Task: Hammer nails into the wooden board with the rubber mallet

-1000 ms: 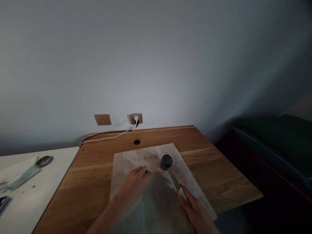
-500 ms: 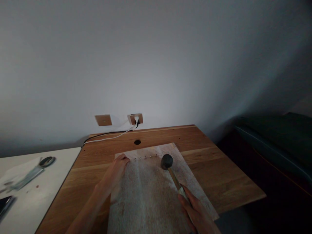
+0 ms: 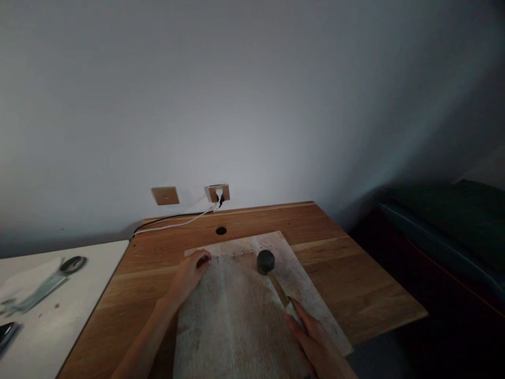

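My right hand (image 3: 311, 337) is closed round the handle of a mallet (image 3: 265, 262) with a dark, rounded head and a wooden shaft. The head is over the upper right part of a worn wooden board (image 3: 232, 316). Along the board's far edge stands a row of several small nails (image 3: 242, 254). At the left end of that row is my left hand (image 3: 195, 266), thumb and forefinger brought together in a pinch close to the board. Whatever lies between those fingertips is too small to make out.
Under the board is a wooden table (image 3: 335, 273) with a round cable hole (image 3: 221, 230). Cables (image 3: 177, 225) run along its back to a wall socket (image 3: 219, 193). A white table (image 3: 74, 316) at the left carries a roll of tape (image 3: 73, 265), plastic packaging and a phone (image 3: 7, 334).
My left fingers have shifted slightly right, into a pinch beside the nail row. The mallet head has moved a little to the left.
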`<act>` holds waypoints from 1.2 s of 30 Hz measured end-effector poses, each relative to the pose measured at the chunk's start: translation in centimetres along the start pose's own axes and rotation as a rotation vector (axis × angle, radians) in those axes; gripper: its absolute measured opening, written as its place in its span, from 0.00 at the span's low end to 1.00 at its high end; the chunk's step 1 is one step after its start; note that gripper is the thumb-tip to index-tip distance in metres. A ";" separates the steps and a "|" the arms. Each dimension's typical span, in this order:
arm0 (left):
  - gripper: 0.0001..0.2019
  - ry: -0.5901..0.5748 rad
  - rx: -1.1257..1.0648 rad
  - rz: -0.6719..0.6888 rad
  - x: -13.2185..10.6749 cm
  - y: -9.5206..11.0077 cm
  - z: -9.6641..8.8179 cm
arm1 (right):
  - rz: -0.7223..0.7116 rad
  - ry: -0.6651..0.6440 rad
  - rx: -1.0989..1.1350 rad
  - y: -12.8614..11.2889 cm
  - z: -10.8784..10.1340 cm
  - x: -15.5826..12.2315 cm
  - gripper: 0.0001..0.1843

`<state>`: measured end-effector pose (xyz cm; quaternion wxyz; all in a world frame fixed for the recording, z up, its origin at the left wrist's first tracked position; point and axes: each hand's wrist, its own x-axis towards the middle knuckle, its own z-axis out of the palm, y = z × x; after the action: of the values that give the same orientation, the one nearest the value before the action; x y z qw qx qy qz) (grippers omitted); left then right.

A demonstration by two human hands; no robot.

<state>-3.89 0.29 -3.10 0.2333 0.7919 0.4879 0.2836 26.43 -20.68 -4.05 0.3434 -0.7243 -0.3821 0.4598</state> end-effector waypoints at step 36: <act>0.21 0.202 -0.013 0.067 -1.3 -3.9 1.3 | 0.036 -0.181 0.613 -2.8 4.4 -1.9 0.33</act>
<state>-6.02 0.60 -6.84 0.1785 0.7735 0.4805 0.3727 21.16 -20.39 -2.40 0.5021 -0.5500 -0.2418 0.6221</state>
